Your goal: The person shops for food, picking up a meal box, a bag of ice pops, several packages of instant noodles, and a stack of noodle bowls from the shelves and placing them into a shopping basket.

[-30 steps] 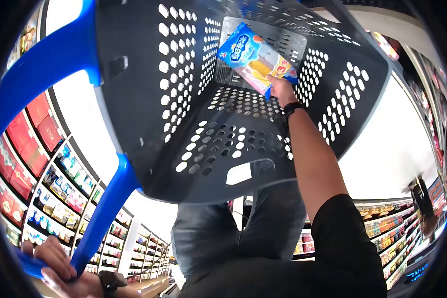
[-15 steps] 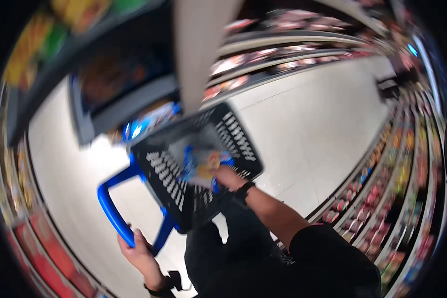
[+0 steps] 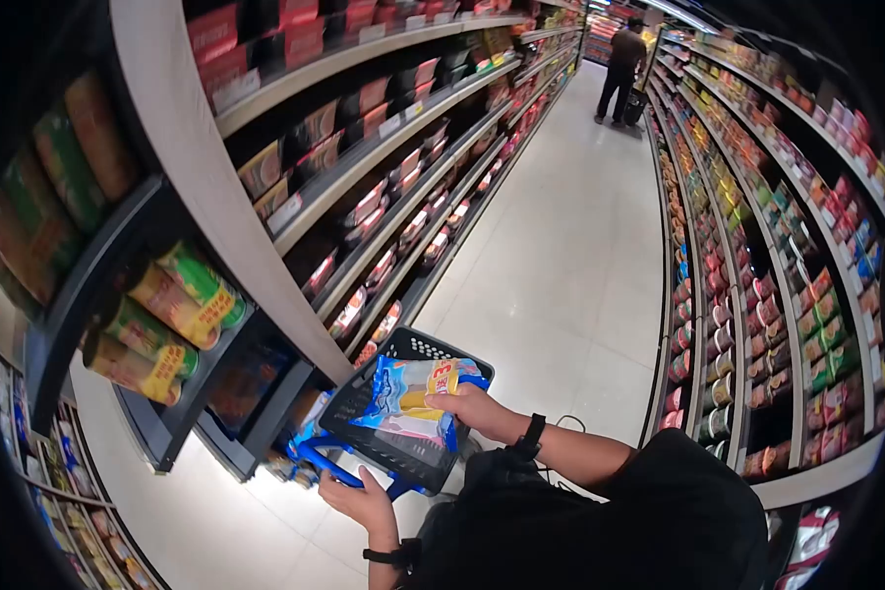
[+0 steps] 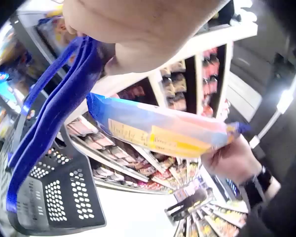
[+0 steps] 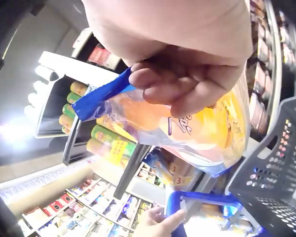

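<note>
In the head view my right hand [image 3: 470, 407] grips one end of a blue plastic packet [image 3: 403, 393], whose clear front shows yellow and pink contents. The packet hangs over the mouth of a dark grey perforated basket [image 3: 403, 447], overlapping it in this view. Seen from the right wrist, my curled fingers [image 5: 182, 89] hold the crimped end of the packet [image 5: 158, 118]. My left hand [image 3: 366, 501] holds the basket's blue handle [image 3: 320, 460]. The left wrist view shows that hand wrapped at the top of the handle [image 4: 64, 108], with the packet beside it.
A shelf unit with green and yellow canisters [image 3: 157, 339] stands close at the left. Long stocked shelves [image 3: 364, 157] flank the aisle floor [image 3: 551, 256], with more shelving [image 3: 737, 275] on the right. Farther off, a person [image 3: 623, 69] stands beside a dark cart or basket.
The packet has come up from deep inside the basket to its mouth, still in my right hand. My view has turned up along the aisle. My left hand keeps hold of the handle.
</note>
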Motion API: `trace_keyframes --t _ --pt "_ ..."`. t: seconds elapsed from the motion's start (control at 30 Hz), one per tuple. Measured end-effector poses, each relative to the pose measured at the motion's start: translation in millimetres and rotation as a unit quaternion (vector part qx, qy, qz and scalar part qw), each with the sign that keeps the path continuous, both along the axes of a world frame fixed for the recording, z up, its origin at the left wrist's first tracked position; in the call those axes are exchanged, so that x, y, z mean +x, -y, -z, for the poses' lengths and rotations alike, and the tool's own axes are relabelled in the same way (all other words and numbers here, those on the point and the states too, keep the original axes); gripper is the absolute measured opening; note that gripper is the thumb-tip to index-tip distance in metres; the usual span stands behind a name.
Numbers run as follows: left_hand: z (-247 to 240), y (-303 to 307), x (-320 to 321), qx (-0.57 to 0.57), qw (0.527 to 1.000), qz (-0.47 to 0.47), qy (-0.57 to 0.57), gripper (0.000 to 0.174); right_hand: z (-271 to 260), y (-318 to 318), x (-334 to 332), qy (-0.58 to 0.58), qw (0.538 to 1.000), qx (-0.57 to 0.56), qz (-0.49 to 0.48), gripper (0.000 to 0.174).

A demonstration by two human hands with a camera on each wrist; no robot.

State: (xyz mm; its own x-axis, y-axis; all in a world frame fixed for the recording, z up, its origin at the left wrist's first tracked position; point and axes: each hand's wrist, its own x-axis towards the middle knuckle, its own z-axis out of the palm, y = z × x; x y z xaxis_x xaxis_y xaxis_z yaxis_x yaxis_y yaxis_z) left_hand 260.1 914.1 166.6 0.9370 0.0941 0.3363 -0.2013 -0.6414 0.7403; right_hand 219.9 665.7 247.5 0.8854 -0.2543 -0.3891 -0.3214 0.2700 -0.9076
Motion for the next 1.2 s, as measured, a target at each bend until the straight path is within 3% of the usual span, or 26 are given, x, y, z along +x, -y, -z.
trace_keyframes --t 0.03,0.1,0.13,0.17,0.23,0.27,0.3,0.37,0.4,0.47,0.5,0.6,0.63,0.67,0.7,0.77,0.8,0.83,0.9,0.97,1.0,1.03,1.1,1.2 --pt "-17 3 -3 0.009 0.999 0.05 -0.005 0.04 -7 -1 -1 0.01 1.0 -0.003 0.008 0.037" --pt "-35 16 -7 -0.156 0.94 0.245 -0.179 0.038 -13 -8 -4 0.089 0.996 -0.017 0.016 0.036" --pt "-45 25 -9 -0.323 0.834 0.297 -0.334 0.045 -43 -12 -8 0.088 0.996 -0.02 -0.02 0.035" --pt "-53 30 -8 -0.467 0.673 0.33 -0.468 0.053 -46 -16 -10 0.096 0.995 -0.019 -0.017 0.035" --pt "-14 34 8 -0.638 0.442 0.389 -0.496 0.068 -47 -23 -16 0.08 0.991 -0.035 -0.103 0.039" --pt "-53 47 9 -0.621 0.514 0.371 -0.461 0.072 -59 -29 -22 0.131 0.974 -0.118 -0.143 0.048" --pt "-83 58 6 -0.649 0.561 0.309 -0.411 0.066 -63 -30 -27 0.134 0.974 -0.117 -0.141 0.048" --pt "-69 61 21 -0.669 0.541 0.263 -0.436 0.055 -69 -30 -30 0.021 0.917 -0.227 -0.327 0.055" --pt "-66 58 23 -0.669 0.544 0.265 -0.431 0.055 -74 -28 -31 0.027 0.916 -0.228 -0.329 0.055" --pt "-70 56 26 -0.655 0.588 0.239 -0.409 0.05 -81 -18 -32 0.006 0.84 -0.311 -0.444 0.059" --pt "-65 51 32 -0.656 0.59 0.24 -0.404 0.05 -74 -9 -32 0.01 0.839 -0.313 -0.445 0.059" --pt "-64 27 56 -0.595 0.685 0.237 -0.348 0.054 -13 30 -37 0.056 0.848 -0.252 -0.463 0.062" --pt "-80 27 54 -0.596 0.688 0.233 -0.343 0.054 13 50 -40 0.035 0.817 -0.331 -0.471 0.061" --pt "-101 28 51 -0.539 0.74 0.247 -0.318 0.053 28 63 -43 0.015 0.78 -0.409 -0.473 0.061" --pt "-118 31 48 -0.478 0.787 0.261 -0.291 0.052 33 69 -44 0.019 0.777 -0.412 -0.476 0.061" --pt "-129 35 46 -0.444 0.809 0.257 -0.286 0.053 34 82 -41 0.048 0.933 -0.263 -0.242 0.064" --pt "-130 36 44 -0.424 0.809 0.264 -0.309 0.053 33 86 -30 0.044 0.955 -0.174 -0.238 0.075" --pt "-131 40 44 -0.404 0.808 0.27 -0.333 0.054 32 86 -20 0.046 0.954 -0.174 -0.239 0.075" --pt "-132 55 48 -0.391 0.8 0.293 -0.348 0.055 31 86 1 0.145 0.953 0.092 -0.248 0.074" --pt "-132 72 53 -0.364 0.782 0.337 -0.378 0.055 8 76 13 0.15 0.906 0.294 -0.265 0.072" --pt "-131 82 58 -0.349 0.778 0.359 -0.379 0.055 10 69 17 0.17 0.918 0.287 -0.214 0.067" --pt "-132 91 66 -0.354 0.781 0.348 -0.378 0.055 20 72 24 0.163 0.916 0.291 -0.223 0.067" --pt "-133 101 74 -0.251 0.779 0.398 -0.414 0.053 54 72 37 0.134 0.895 0.39 -0.171 0.071" --pt "-121 116 87 -0.206 0.802 0.407 -0.386 0.045 52 81 43 0.123 0.888 0.429 -0.111 0.051"
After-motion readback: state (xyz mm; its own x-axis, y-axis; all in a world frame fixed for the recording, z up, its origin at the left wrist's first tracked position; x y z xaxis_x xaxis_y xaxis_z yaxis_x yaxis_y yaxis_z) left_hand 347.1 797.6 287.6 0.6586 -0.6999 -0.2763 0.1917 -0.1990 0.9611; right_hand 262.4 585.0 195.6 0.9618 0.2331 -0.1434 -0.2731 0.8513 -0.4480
